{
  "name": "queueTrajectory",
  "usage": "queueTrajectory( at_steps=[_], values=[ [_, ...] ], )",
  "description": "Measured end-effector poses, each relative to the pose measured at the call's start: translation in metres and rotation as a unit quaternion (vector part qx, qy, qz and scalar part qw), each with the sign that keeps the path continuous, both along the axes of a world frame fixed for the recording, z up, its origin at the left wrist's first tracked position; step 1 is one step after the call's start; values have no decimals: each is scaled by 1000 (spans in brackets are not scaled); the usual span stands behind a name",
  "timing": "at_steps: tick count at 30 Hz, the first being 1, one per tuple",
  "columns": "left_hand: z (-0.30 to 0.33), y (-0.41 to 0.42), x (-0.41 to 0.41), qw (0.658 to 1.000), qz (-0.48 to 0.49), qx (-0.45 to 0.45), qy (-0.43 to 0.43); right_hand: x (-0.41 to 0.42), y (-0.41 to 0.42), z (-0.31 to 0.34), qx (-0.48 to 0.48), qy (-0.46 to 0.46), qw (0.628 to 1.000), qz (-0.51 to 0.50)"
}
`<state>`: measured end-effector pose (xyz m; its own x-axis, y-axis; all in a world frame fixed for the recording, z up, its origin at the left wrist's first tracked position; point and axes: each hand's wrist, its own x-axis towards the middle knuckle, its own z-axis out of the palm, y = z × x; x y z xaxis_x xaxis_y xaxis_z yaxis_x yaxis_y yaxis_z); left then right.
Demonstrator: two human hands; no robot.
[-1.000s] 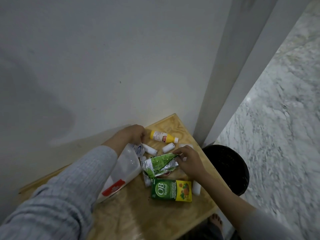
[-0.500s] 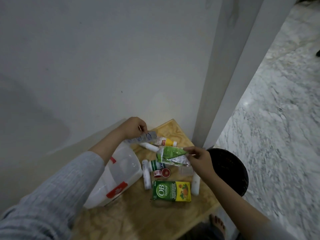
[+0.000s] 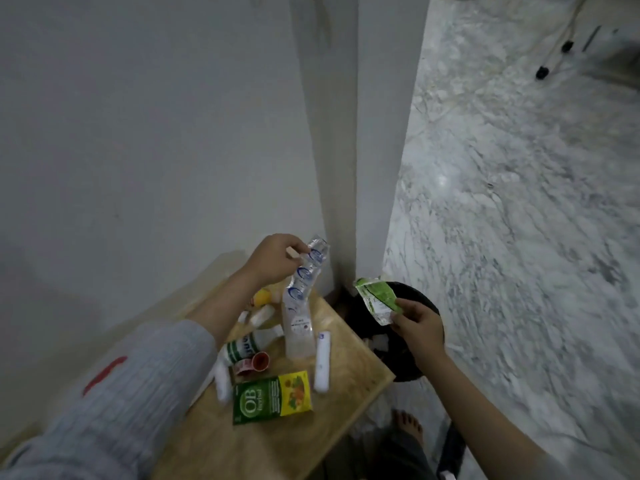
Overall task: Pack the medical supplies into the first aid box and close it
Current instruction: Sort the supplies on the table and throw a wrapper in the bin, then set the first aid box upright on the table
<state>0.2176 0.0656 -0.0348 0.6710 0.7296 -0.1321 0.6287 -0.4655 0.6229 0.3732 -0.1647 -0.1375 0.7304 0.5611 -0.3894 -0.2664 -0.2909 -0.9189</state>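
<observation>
My left hand (image 3: 273, 259) pinches the top of a clear plastic wrapper (image 3: 299, 306) with blue print and holds it hanging over the wooden table (image 3: 277, 445). My right hand (image 3: 417, 323) grips a torn green and silver sachet (image 3: 377, 299) over a black bin (image 3: 420, 365). On the table lie a green and yellow OB herbal box (image 3: 272, 396), a green-labelled white bottle (image 3: 247, 346), white rolls (image 3: 322, 362), a yellow bottle (image 3: 261, 296) and small red caps (image 3: 258, 362). Of the white first aid box, my left sleeve hides all but a red mark (image 3: 104, 374).
A white wall and pillar (image 3: 343, 150) stand right behind the table. The black bin stands on the marble floor (image 3: 519, 237) by the table's right edge. A bare foot (image 3: 408, 426) shows below the table's front corner.
My left hand has lifted the clear wrapper up off the table. My right hand has carried the green sachet to the right, from over the supplies to above the black bin.
</observation>
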Motion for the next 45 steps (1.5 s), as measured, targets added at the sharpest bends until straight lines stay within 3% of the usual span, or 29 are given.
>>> queueTrajectory(
  at_steps=[4, 8, 12, 16, 21, 29, 37, 41, 45],
  values=[
    [-41, -25, 67, 999, 21, -49, -1, 34, -23, -25, -116, -45, 992, 9],
    [-85, -48, 112, 995, 20, -88, 46, 58, -32, -43, -161, -40, 986, 31],
    [-114, -64, 140, 980, -23, -132, 144, 75, -36, -53, -207, -18, 972, 113],
    [-123, -74, 145, 953, -64, -181, 232, 86, -47, -63, -222, 0, 968, 120],
    [-114, -87, 130, 967, -45, -171, 181, 76, -48, -53, -184, 3, 981, 64],
    [-55, -137, 34, 994, 33, -93, -39, 1, -26, 10, -49, -58, 995, 69],
    [1, -160, -135, 956, 222, 79, -176, -132, 8, 60, 96, -148, 966, 190],
    [1, -175, -228, 918, 308, 179, -176, -212, 24, 68, 157, -200, 919, 300],
    [-16, -188, -301, 899, 385, 172, -118, -267, 45, 68, 228, -320, 826, 403]
  ],
)
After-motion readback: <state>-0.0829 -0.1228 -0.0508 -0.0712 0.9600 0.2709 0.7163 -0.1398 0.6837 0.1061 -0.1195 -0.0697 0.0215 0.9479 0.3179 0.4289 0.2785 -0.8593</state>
